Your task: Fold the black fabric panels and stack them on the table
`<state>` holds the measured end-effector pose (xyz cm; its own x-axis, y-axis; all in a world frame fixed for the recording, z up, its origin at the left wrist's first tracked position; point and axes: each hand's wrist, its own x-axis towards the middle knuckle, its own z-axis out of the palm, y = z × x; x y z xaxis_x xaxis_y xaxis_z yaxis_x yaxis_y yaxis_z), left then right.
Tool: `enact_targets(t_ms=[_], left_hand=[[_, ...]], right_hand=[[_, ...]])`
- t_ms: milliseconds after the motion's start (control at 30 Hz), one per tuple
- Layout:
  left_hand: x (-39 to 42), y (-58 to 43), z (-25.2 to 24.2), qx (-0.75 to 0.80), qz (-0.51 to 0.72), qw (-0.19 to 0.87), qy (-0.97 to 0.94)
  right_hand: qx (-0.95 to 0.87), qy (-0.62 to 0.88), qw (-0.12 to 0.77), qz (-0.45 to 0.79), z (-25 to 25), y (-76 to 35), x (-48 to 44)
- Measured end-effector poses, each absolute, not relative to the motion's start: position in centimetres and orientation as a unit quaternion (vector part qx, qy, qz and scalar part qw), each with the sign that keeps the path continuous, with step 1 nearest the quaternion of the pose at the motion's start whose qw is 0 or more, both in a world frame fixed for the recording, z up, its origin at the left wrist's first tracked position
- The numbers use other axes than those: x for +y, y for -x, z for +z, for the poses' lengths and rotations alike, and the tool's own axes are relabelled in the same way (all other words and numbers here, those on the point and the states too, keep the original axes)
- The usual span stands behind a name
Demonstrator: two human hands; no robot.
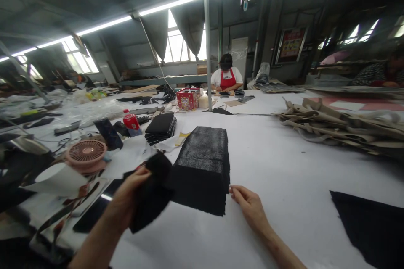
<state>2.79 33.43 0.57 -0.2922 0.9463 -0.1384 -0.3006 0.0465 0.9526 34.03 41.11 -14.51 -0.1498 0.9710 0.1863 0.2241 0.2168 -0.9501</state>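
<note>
My left hand [134,187] is closed round a dark cloth piece [154,195], which hangs blurred over the white table. Several black fabric pieces [202,176] lie overlapped in the middle, the upper part speckled grey. At their right edge, my right hand [248,201] has its fingertips pinched together; whether they grip the fabric edge is too small to tell. A folded stack of black cloth [160,128] sits behind, to the left. Another black cloth [372,227] lies at the lower right.
On the left are a pink fan [86,153], a phone [108,133], a red-capped bottle [131,122] and a dark tablet [97,208]. A metal pole [207,42] rises near a red box [188,100]. Brown material [341,128] is piled right; a person [226,75] sits opposite.
</note>
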Motion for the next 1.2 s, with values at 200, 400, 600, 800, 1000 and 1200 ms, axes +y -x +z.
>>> enact_targets(t_ms=[200, 400, 600, 800, 1000, 1200], left_hand=[[31.0, -22.1, -7.3, 0.309, 0.370, 0.531, -0.697], [28.5, -27.2, -12.1, 0.296, 0.264, 0.299, -0.868], [31.8, -23.4, -11.7, 0.396, 0.206, 0.161, -0.880], [34.7, -23.2, -12.2, 0.384, 0.168, 0.097, -0.903], [35.3, -23.3, -13.9, 0.375, 0.188, 0.082, -0.904], [35.4, -23.0, -14.3, 0.382, 0.189, 0.076, -0.902]], right_hand=[[-0.344, 0.485, 0.343, 0.727, -11.7, -41.0, 36.4], [-0.540, 0.517, 0.291, 0.597, -11.3, -44.9, 33.8], [-0.667, 0.590, 0.292, 0.350, -13.2, -43.3, 33.1], [-0.703, 0.629, 0.317, 0.099, -16.5, -41.1, 32.0], [-0.752, 0.560, 0.341, -0.064, -18.1, -40.4, 31.3], [-0.777, 0.536, 0.305, -0.125, -17.5, -40.2, 31.3]])
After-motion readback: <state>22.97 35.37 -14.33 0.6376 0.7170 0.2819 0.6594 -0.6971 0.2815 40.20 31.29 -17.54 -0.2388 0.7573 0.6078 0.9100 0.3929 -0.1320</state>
